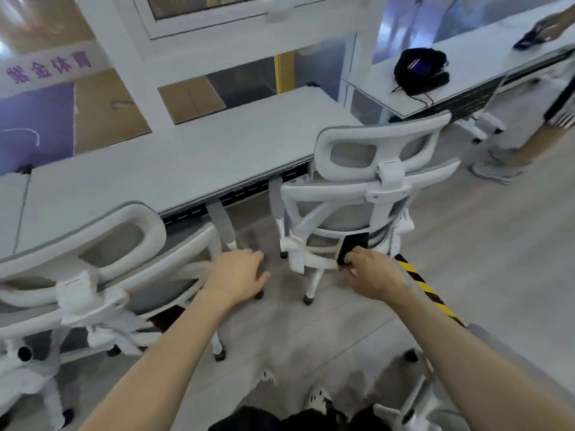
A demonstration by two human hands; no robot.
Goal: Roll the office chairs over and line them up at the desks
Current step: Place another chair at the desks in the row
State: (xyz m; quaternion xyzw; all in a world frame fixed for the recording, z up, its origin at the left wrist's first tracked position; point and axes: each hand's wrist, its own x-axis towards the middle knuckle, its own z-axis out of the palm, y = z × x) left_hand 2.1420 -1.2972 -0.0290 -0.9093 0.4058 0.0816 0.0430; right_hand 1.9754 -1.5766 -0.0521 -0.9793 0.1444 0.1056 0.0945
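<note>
Both arms out in front of me, and here is the row: the left chair (pixel 77 293) has its back toward me, its seat tucked under the edge of the long grey desk (pixel 174 157); the right chair (pixel 385 175) stands beside it at the same desk, back also toward me, turned a little to the right, with a gap of floor between the two.

My left hand (pixel 239 275) is over that gap, just by the left chair's armrest, fingers loose and apart, gripping nothing (whether a fingertip grazes the armrest, I cannot tell).

My right hand (pixel 373 275) is low on the right chair's back, at the curved lower frame; the fingers are curled tight round a black slab (pixel 353 245), flat and dark, which lies against that frame; whether it is part of the chair or a loose thing in my grip is not clear.

A black-and-yellow strip (pixel 417 278) runs along the floor under my right wrist; my shoes (pixel 317 396) show at the bottom edge, and part of a third chair (pixel 426 396) pokes in at the lower right, well away from the desk.

Over to the right a second desk (pixel 485 54) carries a black bag (pixel 420 68) with a cord trailing from it; another person's hand (pixel 550 24) rests on something dark at its far end, and their shoe (pixel 494 172) is on the floor near the right chair.
</note>
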